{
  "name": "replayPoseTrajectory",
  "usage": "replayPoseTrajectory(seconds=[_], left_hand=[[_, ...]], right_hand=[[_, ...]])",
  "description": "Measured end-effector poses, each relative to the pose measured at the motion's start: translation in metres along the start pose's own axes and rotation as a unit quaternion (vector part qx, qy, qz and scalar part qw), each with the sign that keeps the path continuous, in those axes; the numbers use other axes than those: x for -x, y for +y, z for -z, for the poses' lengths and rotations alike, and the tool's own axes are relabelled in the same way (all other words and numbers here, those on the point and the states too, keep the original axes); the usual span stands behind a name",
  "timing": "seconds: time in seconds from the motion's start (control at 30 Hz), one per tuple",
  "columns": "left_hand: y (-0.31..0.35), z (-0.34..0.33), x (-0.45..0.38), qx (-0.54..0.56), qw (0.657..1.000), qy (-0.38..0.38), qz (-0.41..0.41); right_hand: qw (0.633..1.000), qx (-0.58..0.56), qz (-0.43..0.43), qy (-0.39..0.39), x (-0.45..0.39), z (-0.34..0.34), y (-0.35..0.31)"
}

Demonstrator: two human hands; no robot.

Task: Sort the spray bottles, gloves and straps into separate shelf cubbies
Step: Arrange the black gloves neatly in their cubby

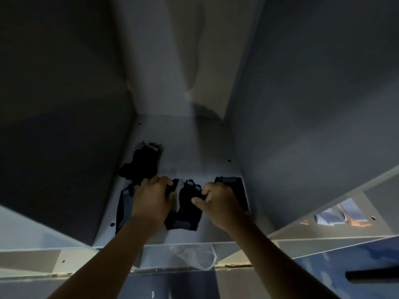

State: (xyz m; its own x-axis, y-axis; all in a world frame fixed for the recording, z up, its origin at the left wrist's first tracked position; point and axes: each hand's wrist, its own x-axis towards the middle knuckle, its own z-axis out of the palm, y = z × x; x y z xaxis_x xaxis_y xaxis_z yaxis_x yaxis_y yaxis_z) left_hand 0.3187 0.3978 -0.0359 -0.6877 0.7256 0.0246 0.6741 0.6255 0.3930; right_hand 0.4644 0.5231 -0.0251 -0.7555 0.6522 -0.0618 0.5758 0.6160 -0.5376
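Note:
I look into a dim white shelf cubby (194, 147) with several black gloves on its floor. One glove (142, 162) lies at the back left. Another glove (124, 203) lies at the front left, partly under my left hand (153, 199). A middle glove (186, 210) lies between my hands, fingers pointing to the back. A fourth dark glove (234, 184) lies at the right, mostly under my right hand (218, 201). My left hand grips the left edge of the middle glove; my right hand pinches that glove's right edge.
Cubby side walls (302, 104) stand close on both sides. A crumpled clear plastic bag (194, 255) lies in the compartment below the cubby's front edge. A neighbouring cubby at the right holds pale folded items (336, 216). A dark object (371, 275) lies at bottom right.

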Motion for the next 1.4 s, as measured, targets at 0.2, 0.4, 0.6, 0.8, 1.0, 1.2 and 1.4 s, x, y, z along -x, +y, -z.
replayPoseTrajectory(seconds=[0.2,0.4,0.6,0.8,1.0,1.2,1.4], left_hand=[[-0.017,-0.007,-0.007,0.033,0.999,-0.039,0.003],[-0.023,-0.007,-0.007,0.133,0.991,-0.008,0.008],[-0.049,0.008,-0.002,0.144,0.989,0.014,0.041],[-0.072,0.033,0.005,0.028,0.993,-0.113,-0.027],[-0.076,0.029,0.005,-0.087,0.979,-0.176,-0.058],[-0.075,0.039,0.013,-0.045,0.981,-0.19,0.001],[-0.057,0.043,0.017,-0.062,0.987,-0.129,-0.069]], right_hand=[[0.998,0.062,-0.011,-0.021,-0.036,-0.027,-0.009],[0.993,0.018,0.108,0.035,-0.047,-0.034,-0.009],[0.98,0.076,0.184,0.007,-0.057,-0.049,-0.031],[0.954,0.129,0.269,0.025,-0.031,-0.046,-0.022],[0.948,0.21,0.238,0.001,-0.021,-0.057,-0.02],[0.967,0.203,0.155,-0.005,-0.008,-0.05,-0.006],[0.983,0.122,0.14,0.009,-0.004,-0.054,-0.012]])
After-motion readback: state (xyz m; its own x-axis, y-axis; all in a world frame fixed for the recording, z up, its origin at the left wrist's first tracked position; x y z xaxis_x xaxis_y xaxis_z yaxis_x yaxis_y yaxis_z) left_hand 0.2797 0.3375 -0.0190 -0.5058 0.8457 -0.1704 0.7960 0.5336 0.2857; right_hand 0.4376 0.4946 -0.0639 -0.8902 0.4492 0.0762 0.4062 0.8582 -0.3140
